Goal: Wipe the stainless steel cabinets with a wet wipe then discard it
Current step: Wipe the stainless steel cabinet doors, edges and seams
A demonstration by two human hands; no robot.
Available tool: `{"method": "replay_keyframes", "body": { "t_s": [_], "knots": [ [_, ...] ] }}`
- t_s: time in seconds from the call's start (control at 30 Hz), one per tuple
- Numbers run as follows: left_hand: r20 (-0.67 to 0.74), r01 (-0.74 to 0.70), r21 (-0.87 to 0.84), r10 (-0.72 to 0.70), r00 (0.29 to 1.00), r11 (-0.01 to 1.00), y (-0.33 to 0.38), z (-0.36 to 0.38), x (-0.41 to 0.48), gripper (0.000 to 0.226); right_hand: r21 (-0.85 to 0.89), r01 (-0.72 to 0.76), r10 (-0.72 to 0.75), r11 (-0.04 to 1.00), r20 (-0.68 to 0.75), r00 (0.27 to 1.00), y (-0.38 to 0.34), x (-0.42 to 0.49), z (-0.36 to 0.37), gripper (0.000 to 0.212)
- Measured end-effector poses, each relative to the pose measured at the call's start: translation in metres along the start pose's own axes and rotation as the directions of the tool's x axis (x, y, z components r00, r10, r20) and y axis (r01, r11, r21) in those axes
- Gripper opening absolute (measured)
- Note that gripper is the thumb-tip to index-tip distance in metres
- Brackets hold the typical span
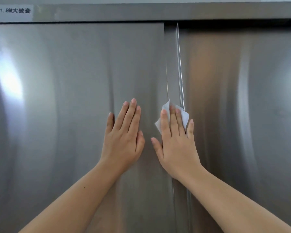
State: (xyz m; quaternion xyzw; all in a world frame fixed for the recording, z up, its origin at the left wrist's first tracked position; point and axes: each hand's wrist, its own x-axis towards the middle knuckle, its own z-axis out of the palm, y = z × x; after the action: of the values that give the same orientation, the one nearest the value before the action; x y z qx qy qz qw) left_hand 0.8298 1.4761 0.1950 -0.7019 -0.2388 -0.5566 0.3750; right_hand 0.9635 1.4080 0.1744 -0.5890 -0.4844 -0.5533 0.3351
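The fingers (174,122) of the right hand (176,147) are held straight and slightly spread. The wet wipe (185,117) is pressed flat beneath them against the steel, with nothing pinched or curled around. The wipe is found right at the vertical seam (179,73) where the two cabinet doors meet, and its white corners show above and to either side of the fingers. The fingers (132,115) of the left hand (123,143) are likewise laid out straight, flat on the left door (65,106) just left of the seam, and nothing is held by them.

The wipe is judged to be very light, limp and damp. It can be expected to bunch under sideways drag and to cling to the smooth metal. For wiping it is best trapped under broad flat fingers. For discarding it is best taken by a pinch at a free corner. It seems to be folded double, though that cannot be told for sure. The right door (242,115), beyond the seam, looks smooth and slippery.
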Motion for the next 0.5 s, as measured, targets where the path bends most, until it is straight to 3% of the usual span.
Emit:
{"method": "replay_keyframes", "body": {
  "t_s": [0.33,0.5],
  "knots": [
    [0.001,-0.076,-0.034,0.076,0.997,0.997,0.022,0.003,-0.055,0.055,0.010,0.009,-0.010,1.000,0.086,0.996,-0.008,-0.067,0.005,0.067],
    [0.033,-0.038,-0.042,0.039,0.999,0.998,0.042,0.010,-0.091,0.055,0.002,0.018,-0.018,1.000,0.134,0.991,-0.012,-0.101,0.006,0.066]
  ]
}}
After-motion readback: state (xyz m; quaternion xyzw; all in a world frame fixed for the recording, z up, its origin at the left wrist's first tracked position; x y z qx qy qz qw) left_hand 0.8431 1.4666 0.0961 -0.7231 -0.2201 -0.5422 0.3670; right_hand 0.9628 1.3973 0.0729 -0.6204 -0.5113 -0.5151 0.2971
